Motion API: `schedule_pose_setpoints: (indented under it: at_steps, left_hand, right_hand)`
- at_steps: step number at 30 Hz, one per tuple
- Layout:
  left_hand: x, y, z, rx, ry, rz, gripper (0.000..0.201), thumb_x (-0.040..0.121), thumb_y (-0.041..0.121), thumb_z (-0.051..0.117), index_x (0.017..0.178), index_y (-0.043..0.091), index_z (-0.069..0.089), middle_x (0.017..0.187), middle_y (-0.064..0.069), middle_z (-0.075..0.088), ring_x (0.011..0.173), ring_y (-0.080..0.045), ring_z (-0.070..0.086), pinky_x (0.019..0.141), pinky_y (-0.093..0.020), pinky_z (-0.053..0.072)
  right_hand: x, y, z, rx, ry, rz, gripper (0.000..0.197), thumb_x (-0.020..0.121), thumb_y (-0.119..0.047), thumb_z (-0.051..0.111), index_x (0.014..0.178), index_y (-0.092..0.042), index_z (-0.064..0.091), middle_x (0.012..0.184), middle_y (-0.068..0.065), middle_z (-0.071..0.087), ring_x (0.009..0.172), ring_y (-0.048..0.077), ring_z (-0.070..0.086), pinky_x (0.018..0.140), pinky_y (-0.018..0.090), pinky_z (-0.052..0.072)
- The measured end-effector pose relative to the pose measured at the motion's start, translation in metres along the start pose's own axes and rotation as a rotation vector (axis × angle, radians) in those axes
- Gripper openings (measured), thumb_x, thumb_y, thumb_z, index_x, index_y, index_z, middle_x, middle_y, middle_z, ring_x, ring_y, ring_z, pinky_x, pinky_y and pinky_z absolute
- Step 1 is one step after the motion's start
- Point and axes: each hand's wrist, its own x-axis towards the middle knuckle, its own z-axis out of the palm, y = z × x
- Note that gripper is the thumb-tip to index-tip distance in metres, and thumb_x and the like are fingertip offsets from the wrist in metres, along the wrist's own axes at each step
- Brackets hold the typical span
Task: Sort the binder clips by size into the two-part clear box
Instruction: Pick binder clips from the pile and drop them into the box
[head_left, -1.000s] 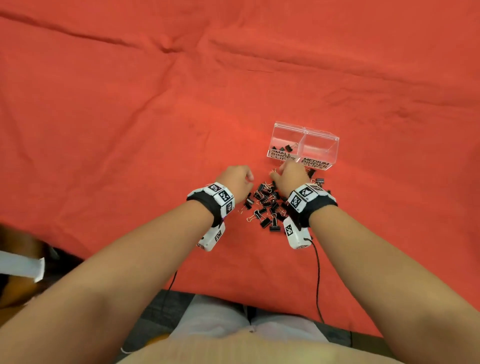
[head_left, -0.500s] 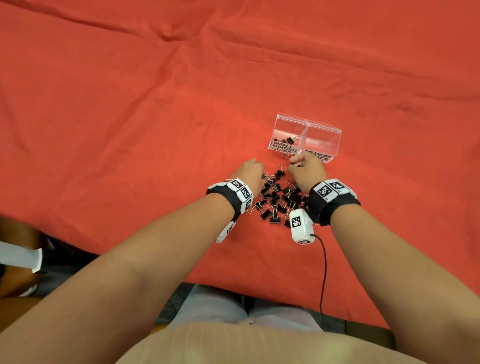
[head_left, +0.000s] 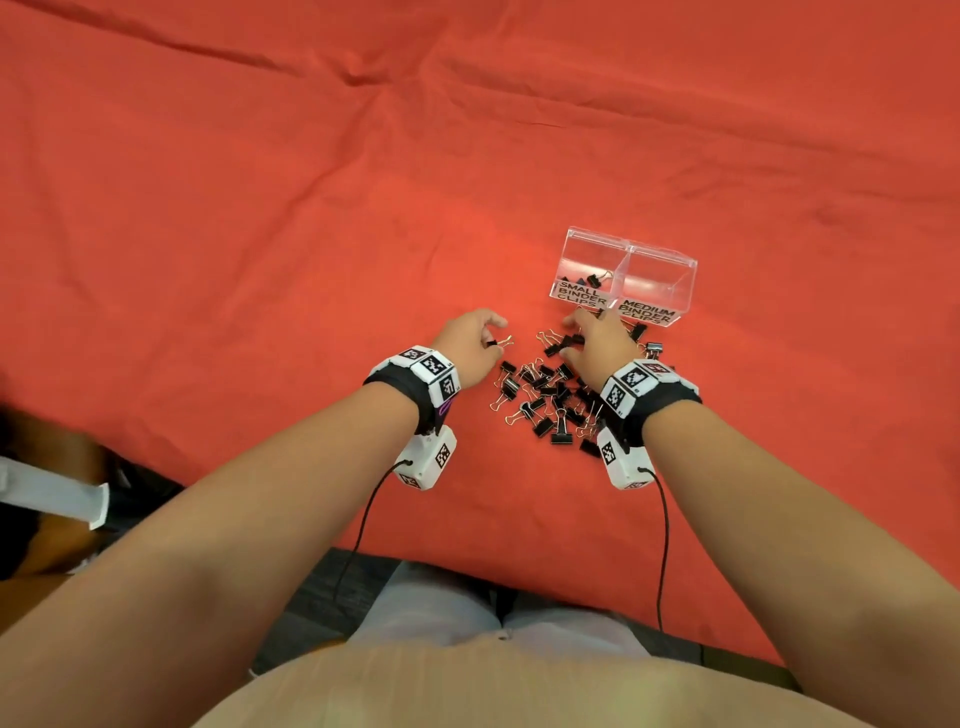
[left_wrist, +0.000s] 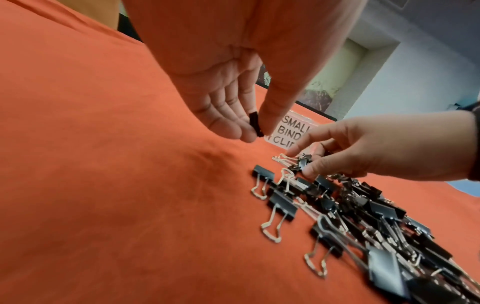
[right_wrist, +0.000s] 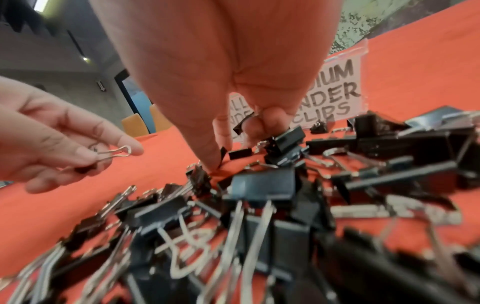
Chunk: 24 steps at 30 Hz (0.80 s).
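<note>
Table cloth (head_left: 260, 234): orange-red, plain. Binder clips (head_left: 550, 395): black bodies, silver wire handles. Box (head_left: 626, 249): clear, white labels with black hand lettering. Wristbands (head_left: 415, 376): black, with white blocks carrying black-and-white square marker patterns. Cables (head_left: 664, 545): black.

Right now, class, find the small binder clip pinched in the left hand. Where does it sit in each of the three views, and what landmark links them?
Head: the small clip is left of the pile, at the left hand's fingertips.
Left wrist: centre, black body between thumb and fingers.
Right wrist: far left, wire handle sticking out.
Shared landmark: the box's SMALL label.
</note>
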Motion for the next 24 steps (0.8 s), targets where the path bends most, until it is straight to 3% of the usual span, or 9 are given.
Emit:
schedule_pose_setpoints:
  at_steps: [3,7,9,11,14,16,18,22,24]
  left_hand:
    - [-0.005,-0.012,0.000,0.055,-0.044,-0.024,0.034,0.090,0.010,0.058,0.123,0.015,0.057,0.094,0.002,0.053,0.079,-0.014,0.050,0.080,-0.028,0.045]
    - [-0.013,-0.015,0.007,0.136,-0.089,0.008,0.040,0.091,0.008,0.055,0.130,0.018,0.053,0.110,-0.004,0.060,0.091,-0.015,0.055,0.083,-0.024,0.042]
    - [-0.014,-0.014,0.012,0.196,-0.111,0.040,0.044,0.091,0.007,0.053,0.134,0.019,0.050,0.118,-0.008,0.059,0.104,-0.022,0.057,0.090,-0.027,0.044]
    - [-0.012,-0.013,0.017,0.280,-0.133,0.065,0.048,0.091,0.008,0.051,0.137,0.019,0.047,0.127,-0.013,0.055,0.119,-0.027,0.052,0.102,-0.033,0.041]
    - [-0.009,-0.012,0.022,0.384,-0.163,0.059,0.048,0.093,0.013,0.050,0.140,0.020,0.042,0.143,-0.016,0.043,0.137,-0.030,0.036,0.113,-0.038,0.031]
    - [-0.007,-0.010,0.023,0.424,-0.160,0.077,0.042,0.094,0.016,0.052,0.135,0.018,0.048,0.139,-0.013,0.046,0.131,-0.031,0.043,0.107,-0.039,0.039]
    - [-0.006,-0.008,0.022,0.451,-0.135,0.103,0.032,0.093,0.017,0.055,0.124,0.015,0.056,0.124,-0.010,0.051,0.114,-0.030,0.055,0.094,-0.040,0.049]
    - [-0.004,-0.006,0.020,0.465,-0.093,0.091,0.019,0.090,0.019,0.061,0.105,0.009,0.060,0.113,-0.010,0.053,0.100,-0.030,0.059,0.085,-0.041,0.052]
    - [-0.002,-0.005,0.019,0.411,-0.064,0.075,0.014,0.087,0.019,0.064,0.097,0.008,0.061,0.113,-0.011,0.053,0.099,-0.031,0.059,0.085,-0.040,0.051]
  right_hand:
    - [-0.003,-0.002,0.006,0.006,0.035,-0.029,0.025,0.088,-0.017,0.059,0.113,-0.012,0.055,0.123,0.016,0.044,0.076,0.022,0.051,0.070,0.029,0.046]
    - [-0.004,-0.002,0.008,0.100,0.055,-0.036,0.015,0.086,-0.015,0.061,0.100,-0.010,0.061,0.112,0.015,0.050,0.082,0.020,0.048,0.080,0.027,0.041]
    - [-0.003,-0.001,0.005,0.163,0.059,-0.019,0.011,0.086,-0.016,0.062,0.095,-0.012,0.061,0.106,0.013,0.056,0.082,0.021,0.051,0.075,0.027,0.041]
    - [-0.003,0.000,0.000,0.224,0.051,0.009,0.008,0.086,-0.017,0.062,0.092,-0.013,0.061,0.100,0.006,0.061,0.081,0.020,0.054,0.066,0.025,0.041]
    - [0.000,0.003,-0.013,0.332,0.063,0.058,0.008,0.085,-0.016,0.063,0.090,-0.010,0.063,0.098,0.004,0.065,0.082,0.018,0.057,0.069,0.029,0.047]
    - [0.005,0.003,-0.026,0.417,0.090,0.078,0.006,0.084,-0.013,0.063,0.089,-0.010,0.064,0.094,0.008,0.068,0.073,0.019,0.058,0.065,0.032,0.051]
    - [0.012,0.001,-0.042,0.470,0.146,0.098,0.005,0.084,-0.011,0.064,0.089,-0.012,0.064,0.091,0.008,0.067,0.067,0.017,0.058,0.057,0.027,0.050]
    - [0.029,-0.008,-0.067,0.430,0.237,0.114,0.010,0.082,-0.012,0.066,0.093,-0.011,0.067,0.088,0.005,0.066,0.069,0.017,0.058,0.054,0.023,0.047]
    - [0.034,-0.012,-0.072,0.387,0.229,0.094,0.014,0.082,-0.013,0.065,0.096,-0.011,0.066,0.092,0.006,0.067,0.075,0.020,0.060,0.057,0.026,0.048]
